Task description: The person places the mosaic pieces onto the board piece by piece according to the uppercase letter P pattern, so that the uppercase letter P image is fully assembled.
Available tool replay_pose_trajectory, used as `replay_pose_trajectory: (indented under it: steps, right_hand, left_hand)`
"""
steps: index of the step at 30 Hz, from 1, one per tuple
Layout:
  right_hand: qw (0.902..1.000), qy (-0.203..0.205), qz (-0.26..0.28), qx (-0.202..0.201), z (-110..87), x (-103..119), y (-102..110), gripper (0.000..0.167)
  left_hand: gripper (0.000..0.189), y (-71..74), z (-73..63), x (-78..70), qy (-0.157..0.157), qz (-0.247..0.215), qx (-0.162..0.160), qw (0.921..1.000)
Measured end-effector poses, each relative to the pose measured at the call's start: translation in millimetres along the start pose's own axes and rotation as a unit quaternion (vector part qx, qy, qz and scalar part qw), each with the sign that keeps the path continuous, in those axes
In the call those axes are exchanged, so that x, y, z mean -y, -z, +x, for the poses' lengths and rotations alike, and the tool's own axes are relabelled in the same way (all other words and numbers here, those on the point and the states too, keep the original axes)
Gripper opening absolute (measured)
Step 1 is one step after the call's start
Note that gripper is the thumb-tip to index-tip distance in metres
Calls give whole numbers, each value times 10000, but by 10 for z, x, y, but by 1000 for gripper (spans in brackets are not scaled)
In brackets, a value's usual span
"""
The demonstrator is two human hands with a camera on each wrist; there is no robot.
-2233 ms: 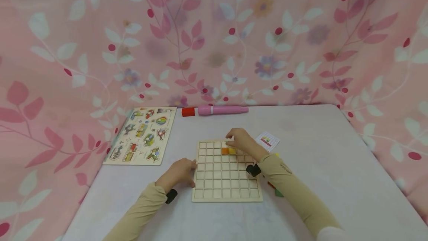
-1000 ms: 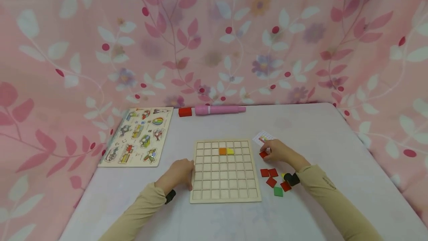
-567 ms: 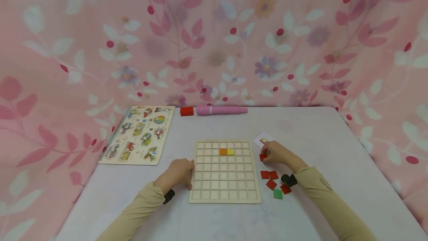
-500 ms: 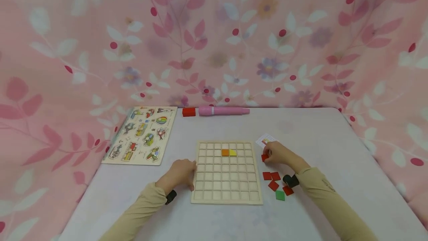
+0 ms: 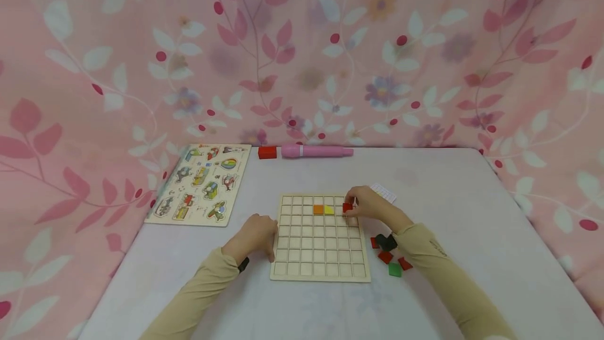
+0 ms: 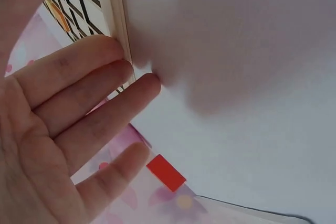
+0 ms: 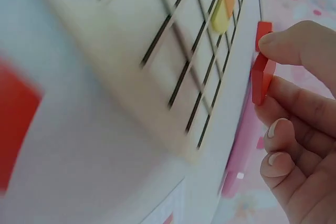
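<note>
A wooden grid board [image 5: 319,244] lies on the table, with an orange tile [image 5: 318,209] and a yellow tile [image 5: 329,210] side by side in its second row. My right hand [image 5: 370,204] pinches a red square tile [image 7: 263,78] between thumb and fingers, over the board's upper right. In the right wrist view the tile is held on edge. At the board's left edge, my left hand [image 5: 255,236] rests with its fingers extended; in the left wrist view these fingers [image 6: 94,72] are straight, their tips at the board's side.
Right of the board lie several red tiles [image 5: 385,257] and a green tile [image 5: 395,269]. A printed grid card [image 5: 384,193] is partly behind the right hand. A picture puzzle board [image 5: 198,185] sits at left; a red block [image 5: 267,152] and pink tube [image 5: 316,151] lie along the back.
My right hand left the orange and yellow tiles, took a red tile beside the card, and has carried it left over the board. My left hand stays at the board's left edge.
</note>
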State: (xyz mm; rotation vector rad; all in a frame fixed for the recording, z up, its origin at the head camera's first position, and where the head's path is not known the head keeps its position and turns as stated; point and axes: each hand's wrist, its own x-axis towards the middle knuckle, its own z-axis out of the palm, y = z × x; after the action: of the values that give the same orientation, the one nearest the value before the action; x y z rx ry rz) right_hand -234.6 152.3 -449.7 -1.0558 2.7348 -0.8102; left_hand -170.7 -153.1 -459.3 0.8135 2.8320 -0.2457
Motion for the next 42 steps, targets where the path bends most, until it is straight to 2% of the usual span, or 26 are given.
replay_pose_trajectory:
  steps: [3,8,12,16,21,29,35,42]
  right_hand:
    - [9995,263,-27,162,157,103,-51,14]
    - [9988,422,17,227,417,234,-146,12]
    - [9987,408,106,279,579,310,-244,14]
    - [9987,153,43,481,681,358,-372,18]
    - [9990,23,-17,448,738,372,-475,16]
    - [9987,-141,44,485,794,373,-555,13]
    - [9990,-51,-161,425,819,335,-608,15]
    - [9970,-464,-88,620,859,369,-620,12]
  left_hand:
    - [46,-14,-19,21,14,-88,-26,10000]
    - [56,-39,-37,61,-247,339,-167,9990]
    - [67,-72,-35,103,-501,491,-291,9971]
    - [69,-114,-42,121,-602,239,-370,9972]
    - [69,-123,-51,126,-528,-119,-417,9977]
    - [69,-139,-56,146,-541,-264,-496,9970]
    - [66,-162,-54,148,-623,-438,-636,9951]
    - [65,-140,-71,139,-580,-559,-696,9943]
